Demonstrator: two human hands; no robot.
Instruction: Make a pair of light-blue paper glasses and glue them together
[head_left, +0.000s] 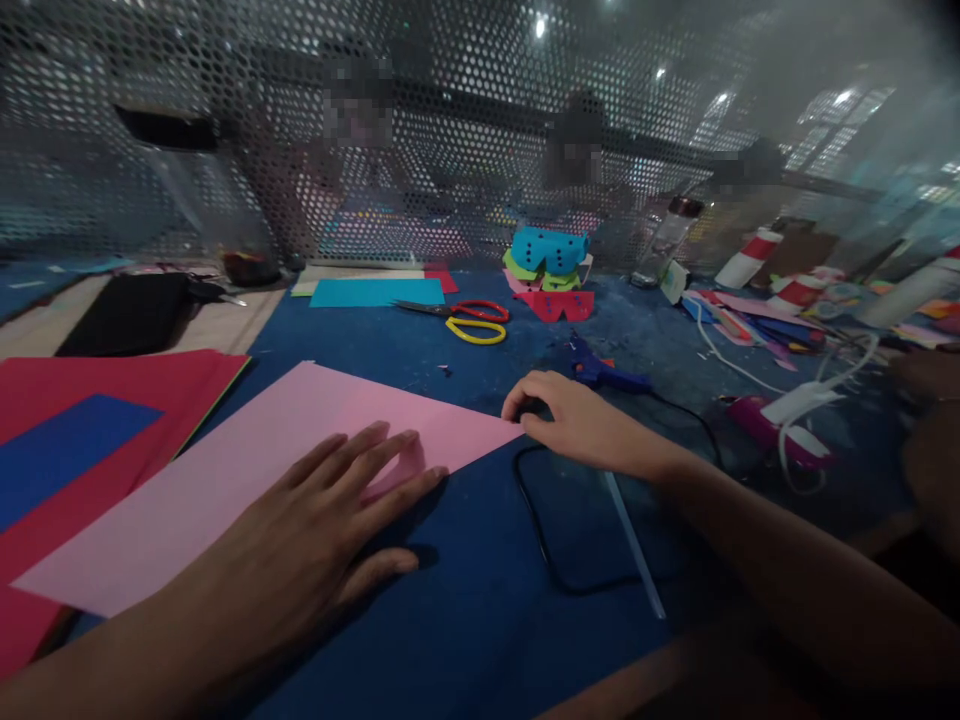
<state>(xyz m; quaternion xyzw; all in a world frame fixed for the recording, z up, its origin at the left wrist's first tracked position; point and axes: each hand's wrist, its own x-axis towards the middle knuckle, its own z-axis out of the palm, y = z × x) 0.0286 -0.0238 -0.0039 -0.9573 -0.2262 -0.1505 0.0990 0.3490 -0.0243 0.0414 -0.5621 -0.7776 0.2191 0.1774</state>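
Observation:
A pink sheet of paper (pixel 247 460) lies slantwise on the blue table cover (pixel 465 610). My left hand (pixel 330 520) rests flat on its near edge, fingers spread and stretched out, holding nothing. My right hand (pixel 577 420) is at the sheet's right corner, fingers curled and pressed down on the tip of the pink paper. A blue glue gun (pixel 600 372) lies just beyond my right hand, its black cord (pixel 540 530) looping toward me.
Red sheets (pixel 112 400) with a blue sheet (pixel 60 450) lie at left, a black pouch (pixel 124 312) behind. Scissors (pixel 465 318), a cyan sheet (pixel 375 292) and paper crafts (pixel 551 270) sit at the back. White cables, glue bottles and scraps crowd the right. A perforated screen stands behind.

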